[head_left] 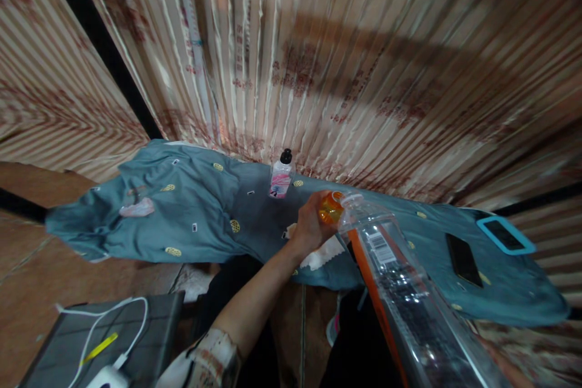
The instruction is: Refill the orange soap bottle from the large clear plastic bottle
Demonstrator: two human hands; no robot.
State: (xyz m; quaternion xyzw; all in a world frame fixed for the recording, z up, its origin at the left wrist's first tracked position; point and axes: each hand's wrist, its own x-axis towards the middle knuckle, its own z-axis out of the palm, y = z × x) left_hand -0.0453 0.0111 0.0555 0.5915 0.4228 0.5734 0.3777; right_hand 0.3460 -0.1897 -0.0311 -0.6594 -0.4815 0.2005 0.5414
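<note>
A large clear plastic bottle with an orange label strip and a barcode stretches from the lower right of the view up toward the middle, its neck over the near edge of a board draped in teal cloth. The left hand is curled around the bottle's orange cap, fingers closed on it. What holds the bottle's lower end lies outside the view, so the right hand cannot be judged. Under the left hand a white cloth lies on the teal cover. Near the far edge stands a small spray bottle with a black top. Toward the right end lie a black phone and a blue-framed phone.
</note>
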